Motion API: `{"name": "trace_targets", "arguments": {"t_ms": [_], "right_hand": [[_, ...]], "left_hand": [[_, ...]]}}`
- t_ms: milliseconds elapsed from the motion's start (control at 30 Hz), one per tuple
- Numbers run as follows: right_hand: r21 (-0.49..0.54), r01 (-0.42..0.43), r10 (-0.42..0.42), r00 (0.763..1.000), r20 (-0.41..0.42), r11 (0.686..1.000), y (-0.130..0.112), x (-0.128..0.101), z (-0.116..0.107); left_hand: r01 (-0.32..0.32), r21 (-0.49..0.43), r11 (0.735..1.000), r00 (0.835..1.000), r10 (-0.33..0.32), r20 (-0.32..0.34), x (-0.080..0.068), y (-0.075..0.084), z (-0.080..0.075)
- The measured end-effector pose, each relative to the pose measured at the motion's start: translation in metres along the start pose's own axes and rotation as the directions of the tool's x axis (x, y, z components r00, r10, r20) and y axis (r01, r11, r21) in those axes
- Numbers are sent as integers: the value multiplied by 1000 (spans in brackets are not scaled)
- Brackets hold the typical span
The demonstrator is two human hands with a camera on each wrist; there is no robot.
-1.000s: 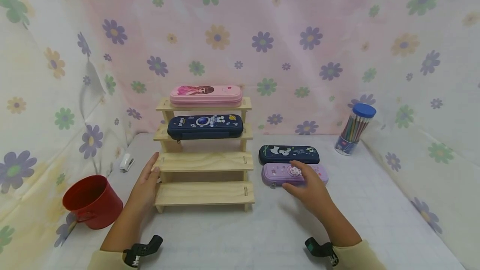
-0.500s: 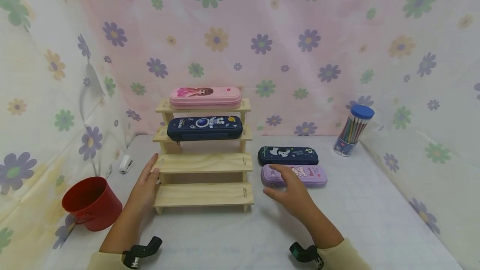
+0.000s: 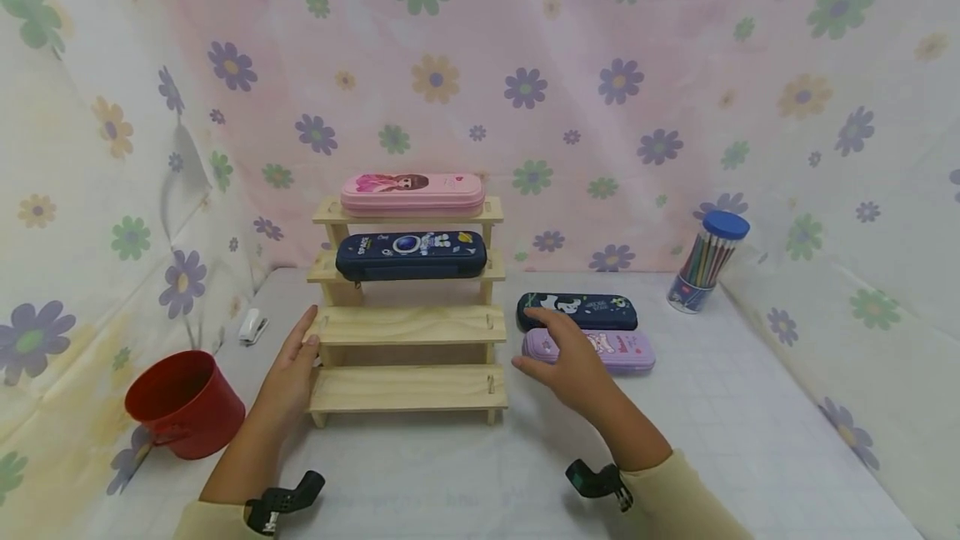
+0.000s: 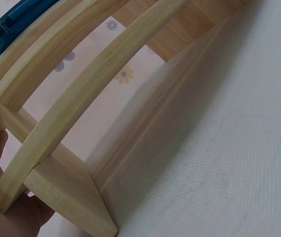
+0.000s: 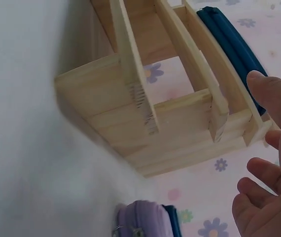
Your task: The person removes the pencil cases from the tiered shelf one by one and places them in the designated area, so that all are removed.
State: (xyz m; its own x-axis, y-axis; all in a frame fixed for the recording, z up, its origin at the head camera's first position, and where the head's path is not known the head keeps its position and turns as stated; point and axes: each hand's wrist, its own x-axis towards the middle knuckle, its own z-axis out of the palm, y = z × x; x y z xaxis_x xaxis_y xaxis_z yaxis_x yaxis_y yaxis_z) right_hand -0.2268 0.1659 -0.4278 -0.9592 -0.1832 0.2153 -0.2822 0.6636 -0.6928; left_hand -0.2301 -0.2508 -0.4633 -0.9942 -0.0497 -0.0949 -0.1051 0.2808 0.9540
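A wooden stepped rack (image 3: 408,325) stands on the table. A pink pencil case (image 3: 412,192) lies on its top step and a navy space-print case (image 3: 410,254) on the second; the two lower steps are bare. My left hand (image 3: 296,357) rests with straight fingers against the rack's left end. To the right of the rack lie a navy pencil case (image 3: 592,312) and, in front of it, a purple pencil case (image 3: 611,351). My right hand (image 3: 558,352) hovers over the purple case's left end, fingers spread and holding nothing. The right wrist view shows the rack (image 5: 155,113) and the purple case (image 5: 140,222) below the open fingers (image 5: 273,103).
A red bucket (image 3: 183,402) stands at the front left, with a small white stapler (image 3: 253,326) behind it. A clear tube of coloured pencils with a blue lid (image 3: 708,261) stands at the back right. Flowered cloth walls close in the sides and back.
My right hand has moved left along the purple case, from its middle to its left end near the rack. The left hand has stayed at the rack's left end.
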Motion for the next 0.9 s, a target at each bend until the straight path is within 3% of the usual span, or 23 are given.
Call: {"name": "trace_targets", "arguments": {"t_ms": [300,700,900], "right_hand": [[-50,101,-102,995,-9,994,-21,21,0],[-38,136,-134,990,39,990,-54,51,-5],[-104,201,-197,979,51,974,-66,71,-15]], "left_hand": [[14,-15,1000,1000,-13,3,2,-1,0],[7,-43,999,1000,-7,-8,3,-2,-2],[17,-50,999,1000,-17,-6,3,0,-1]]}}
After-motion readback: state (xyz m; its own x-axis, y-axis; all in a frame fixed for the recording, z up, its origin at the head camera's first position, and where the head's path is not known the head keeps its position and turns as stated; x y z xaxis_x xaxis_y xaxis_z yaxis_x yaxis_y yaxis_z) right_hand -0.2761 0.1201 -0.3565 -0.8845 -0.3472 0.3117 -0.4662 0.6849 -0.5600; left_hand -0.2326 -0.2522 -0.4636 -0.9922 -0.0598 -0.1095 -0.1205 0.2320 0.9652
